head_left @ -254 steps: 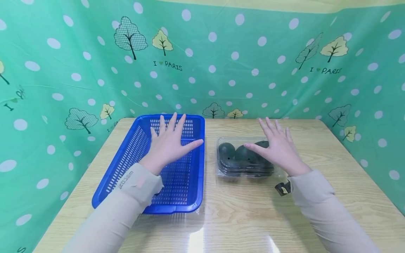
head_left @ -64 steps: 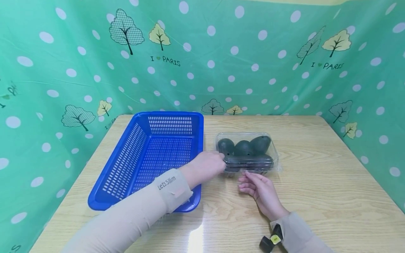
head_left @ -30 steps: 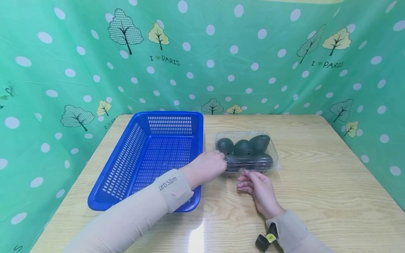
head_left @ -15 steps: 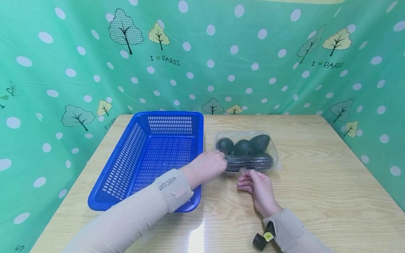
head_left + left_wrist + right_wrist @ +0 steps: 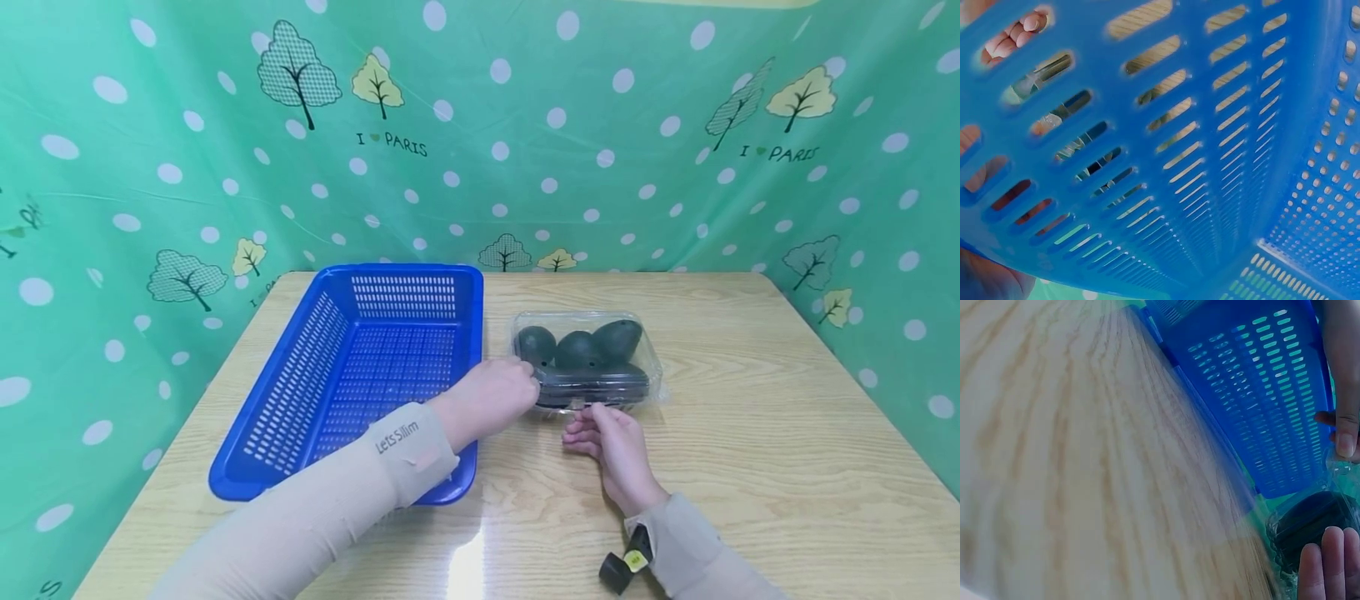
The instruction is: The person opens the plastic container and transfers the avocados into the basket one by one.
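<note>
Container (image 5: 654, 372), curled fingers (image 5: 582, 427) at front

Left hand (image 5: 489, 396): back turned up, fingers curled under, fingertips hidden in the head view. Left forearm (image 5: 315, 508) extends diagonally behind it, sleeved to the wrist. Right hand (image 5: 617, 450): to the right of the left and slightly nearer the body, not touching it; thumb and forefinger pinched together, remaining fingers bent. Right forearm (image 5: 701, 554), also sleeved, trails behind its hand.
</note>
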`<state>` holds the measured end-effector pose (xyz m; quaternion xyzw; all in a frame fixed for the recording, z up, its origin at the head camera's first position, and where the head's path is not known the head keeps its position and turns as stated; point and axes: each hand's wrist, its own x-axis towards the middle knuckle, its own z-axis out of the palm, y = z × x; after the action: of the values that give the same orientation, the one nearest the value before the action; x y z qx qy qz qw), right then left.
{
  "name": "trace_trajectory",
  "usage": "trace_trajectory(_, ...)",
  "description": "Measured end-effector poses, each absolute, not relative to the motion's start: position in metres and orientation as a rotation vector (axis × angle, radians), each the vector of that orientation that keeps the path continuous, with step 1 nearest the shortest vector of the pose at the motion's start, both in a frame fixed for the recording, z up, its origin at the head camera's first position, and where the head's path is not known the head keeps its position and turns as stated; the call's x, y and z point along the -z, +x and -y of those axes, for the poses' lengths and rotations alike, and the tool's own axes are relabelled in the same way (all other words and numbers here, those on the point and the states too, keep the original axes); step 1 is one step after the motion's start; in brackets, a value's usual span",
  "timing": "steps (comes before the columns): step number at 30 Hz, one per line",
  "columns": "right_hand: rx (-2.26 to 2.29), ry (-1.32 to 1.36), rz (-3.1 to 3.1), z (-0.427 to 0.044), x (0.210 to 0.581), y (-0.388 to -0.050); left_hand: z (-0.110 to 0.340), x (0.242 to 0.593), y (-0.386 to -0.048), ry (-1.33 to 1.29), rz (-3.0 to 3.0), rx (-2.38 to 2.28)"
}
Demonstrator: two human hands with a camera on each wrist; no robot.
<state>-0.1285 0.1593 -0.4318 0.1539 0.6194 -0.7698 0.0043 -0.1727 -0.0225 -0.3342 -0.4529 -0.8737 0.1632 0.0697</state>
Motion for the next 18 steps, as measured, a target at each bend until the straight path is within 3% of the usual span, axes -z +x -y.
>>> trace_trajectory(18, 2.446, 0.475, -1.914, -0.161, 0.434, -0.126, 0.032, 0.313, -0.179, -1.202, 2.679, -0.297)
